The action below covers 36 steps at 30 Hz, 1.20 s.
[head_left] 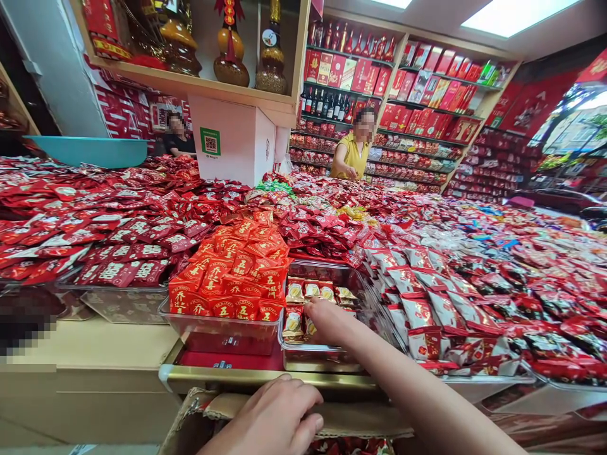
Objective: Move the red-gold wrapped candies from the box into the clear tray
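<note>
My right hand (329,322) reaches into a clear plastic tray (327,349) holding small red-and-gold candy packets (294,321). Its fingers are bent down and pressed together on a packet at the tray's middle; the fingertips are partly hidden. My left hand (277,414) is over an open cardboard box (360,418) below the counter edge. Its fingers curve loosely, the thumb stands apart, and nothing shows in it. More red packets (353,446) lie inside the box. Left of the tray is another clear tray (222,335) heaped with orange-red packets (232,278).
White-and-red packets (422,297) are piled right of the tray, dark red ones (128,253) at left. A gold-coloured counter edge (227,381) runs between box and trays. A teal basin (90,151) sits at the back left. A person in yellow (351,155) stands behind the counter.
</note>
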Tool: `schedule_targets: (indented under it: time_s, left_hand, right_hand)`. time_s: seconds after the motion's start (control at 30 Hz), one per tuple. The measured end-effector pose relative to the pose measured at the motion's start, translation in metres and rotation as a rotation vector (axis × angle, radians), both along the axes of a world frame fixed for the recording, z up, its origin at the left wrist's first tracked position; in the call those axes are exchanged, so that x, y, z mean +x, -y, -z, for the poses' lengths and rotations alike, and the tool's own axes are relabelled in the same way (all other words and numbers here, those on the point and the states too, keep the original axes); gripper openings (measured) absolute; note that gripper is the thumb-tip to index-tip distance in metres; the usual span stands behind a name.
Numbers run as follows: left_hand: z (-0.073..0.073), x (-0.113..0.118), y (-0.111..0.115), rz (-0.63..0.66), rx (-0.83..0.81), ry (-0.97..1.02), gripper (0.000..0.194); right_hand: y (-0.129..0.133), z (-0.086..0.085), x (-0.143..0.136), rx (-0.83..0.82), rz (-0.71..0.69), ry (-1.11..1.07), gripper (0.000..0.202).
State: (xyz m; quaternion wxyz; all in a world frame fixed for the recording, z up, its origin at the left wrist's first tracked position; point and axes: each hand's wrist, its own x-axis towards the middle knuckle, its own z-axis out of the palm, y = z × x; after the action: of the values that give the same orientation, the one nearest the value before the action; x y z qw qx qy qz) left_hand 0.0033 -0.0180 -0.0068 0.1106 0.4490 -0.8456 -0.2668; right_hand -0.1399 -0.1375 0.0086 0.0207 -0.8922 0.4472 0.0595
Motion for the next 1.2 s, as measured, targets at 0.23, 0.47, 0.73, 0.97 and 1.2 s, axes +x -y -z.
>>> schedule_targets:
  time_s: [0.23,0.47,0.73,0.97,1.2]
  left_hand:
    - [-0.0018,0.0001,-0.0012,-0.003,-0.001,-0.003,0.022]
    - [-0.001,-0.0006,0.0004,-0.004,-0.011,-0.01,0.021]
    - [-0.0009,-0.0002,-0.002,-0.005,-0.016,-0.01,0.021]
    - [-0.0045,-0.0021,-0.0019,0.012,-0.021,0.004,0.022]
    - [-0.0041,-0.0021,0.0002,0.014,-0.037,0.003,0.022]
  right_hand:
    - [0.0056,0.0059,-0.0027,0.027,0.085,-0.018,0.029]
    - [0.0041,0.001,-0.0033,0.105,0.134,-0.03,0.03]
    - [0.0005,0.0017,-0.0021,0.051,0.135,-0.009,0.035]
    - [0.0005,0.0063,-0.0037,-0.015,0.109,-0.004,0.031]
    - [0.0005,0.0088,-0.0038,-0.037,0.145,-0.003,0.04]
